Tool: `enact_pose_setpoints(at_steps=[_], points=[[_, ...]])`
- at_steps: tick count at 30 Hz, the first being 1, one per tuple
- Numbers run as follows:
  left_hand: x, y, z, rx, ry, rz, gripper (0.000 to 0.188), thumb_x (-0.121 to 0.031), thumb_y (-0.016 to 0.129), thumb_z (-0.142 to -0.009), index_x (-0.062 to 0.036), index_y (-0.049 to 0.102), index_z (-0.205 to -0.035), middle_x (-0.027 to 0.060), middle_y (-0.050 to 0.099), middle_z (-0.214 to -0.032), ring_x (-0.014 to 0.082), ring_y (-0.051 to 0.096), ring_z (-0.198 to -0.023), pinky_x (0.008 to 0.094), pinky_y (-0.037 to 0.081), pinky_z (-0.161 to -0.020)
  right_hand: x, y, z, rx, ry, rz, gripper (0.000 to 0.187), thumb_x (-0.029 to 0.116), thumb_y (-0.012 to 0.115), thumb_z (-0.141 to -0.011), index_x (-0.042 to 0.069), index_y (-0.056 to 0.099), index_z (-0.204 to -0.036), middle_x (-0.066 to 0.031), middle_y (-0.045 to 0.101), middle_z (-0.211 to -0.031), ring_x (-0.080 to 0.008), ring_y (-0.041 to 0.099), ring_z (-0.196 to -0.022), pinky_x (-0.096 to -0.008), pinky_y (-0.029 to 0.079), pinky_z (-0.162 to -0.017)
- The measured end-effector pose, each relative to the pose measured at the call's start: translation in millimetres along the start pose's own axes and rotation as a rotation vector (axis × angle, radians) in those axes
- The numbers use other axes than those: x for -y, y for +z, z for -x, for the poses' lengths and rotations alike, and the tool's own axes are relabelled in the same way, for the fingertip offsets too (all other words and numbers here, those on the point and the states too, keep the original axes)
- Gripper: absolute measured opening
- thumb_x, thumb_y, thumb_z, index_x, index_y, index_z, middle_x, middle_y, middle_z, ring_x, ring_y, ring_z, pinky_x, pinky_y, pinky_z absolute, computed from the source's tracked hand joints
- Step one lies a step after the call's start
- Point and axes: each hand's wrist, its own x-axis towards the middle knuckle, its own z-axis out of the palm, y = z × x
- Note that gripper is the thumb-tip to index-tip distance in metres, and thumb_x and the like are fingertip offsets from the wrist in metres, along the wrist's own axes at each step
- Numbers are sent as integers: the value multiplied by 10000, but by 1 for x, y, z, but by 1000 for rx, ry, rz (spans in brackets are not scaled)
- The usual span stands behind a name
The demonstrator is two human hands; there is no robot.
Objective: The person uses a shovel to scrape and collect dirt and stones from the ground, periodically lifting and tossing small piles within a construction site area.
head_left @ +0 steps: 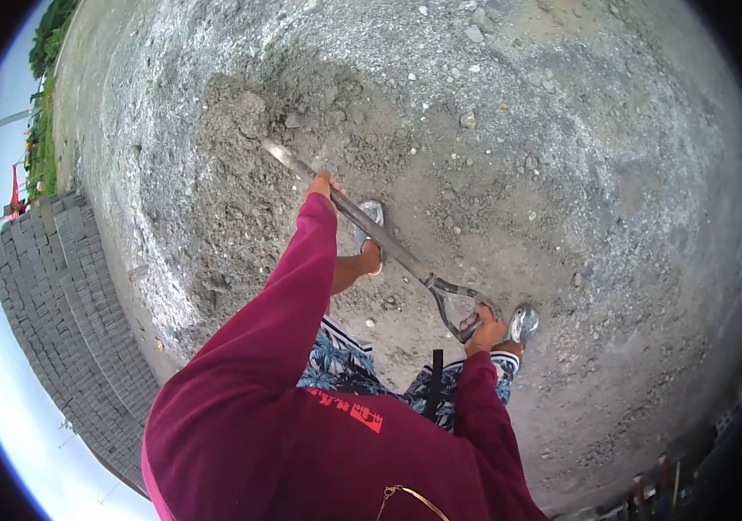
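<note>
A long-shafted shovel (395, 247) slants across the ground in front of me, from upper left to lower right. My left hand (324, 185) is wrapped round its shaft near the blade end. At the other end, my right hand (485, 331) grips the D-shaped handle. The blade itself is hidden under or in damp grey gravelly material (241, 113). A spread of the same dark, loose material (319, 95) surrounds that end and lies on the paler ground.
My shoes stand on either side of the handle, the left shoe (371, 217) close to the shaft, the right shoe (524, 323) beside the grip. Stacked grey paving blocks (59, 286) rise at the left. Scattered stones (473, 33) lie on the ground (631, 217). Upright tools or posts show dimly at the lower right.
</note>
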Motion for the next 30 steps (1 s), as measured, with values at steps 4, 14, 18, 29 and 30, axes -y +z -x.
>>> enact_pose_setpoints(at_steps=[4, 14, 18, 29, 30], points=[[-43, -17, 68, -25, 12, 60, 161, -198, 529, -862, -115, 456, -745, 11, 441, -579, 184, 466, -505, 367, 460, -524, 40, -19, 40, 57, 12, -1, 212, 123, 684, -722, -8, 645, -884, -63, 529, -579, -173, 480, -404, -306, 395, -366], [166, 96, 343, 126, -95, -456, 236, -240, 482, -868, -137, 420, -664, 13, 425, -563, 182, 447, -517, 372, 449, -525, 105, -328, 121, -159, 66, -180, 161, 123, 706, -692, 24, 615, -782, -82, 553, -576, -178, 494, -406, -324, 385, -370], [301, 88, 425, 264, -153, -542, 168, -236, 500, -837, -164, 417, -710, -10, 440, -617, 155, 451, -554, 354, 453, -521, 110, -502, 183, -363, 60, -159, 129, 111, 688, -707, 16, 626, -769, -80, 538, -541, -190, 496, -391, -325, 403, -354], [625, 201, 882, 1318, -126, -1141, 428, -85, 624, -806, 33, 374, -1132, 117, 549, -705, 206, 569, -502, 352, 488, -416, -6, -605, 461, -762, 19, -1399, 185, 242, 602, -772, 69, 549, -812, -19, 459, -506, -185, 444, -397, -313, 369, -388], [643, 214, 930, 1466, 104, -1195, 409, -116, 650, -820, 50, 398, -1097, 129, 560, -703, 207, 586, -511, 339, 493, -418, 16, -596, 455, -730, -46, -1458, 192, 241, 610, -788, 70, 538, -838, -12, 470, -520, -174, 454, -410, -308, 382, -393]])
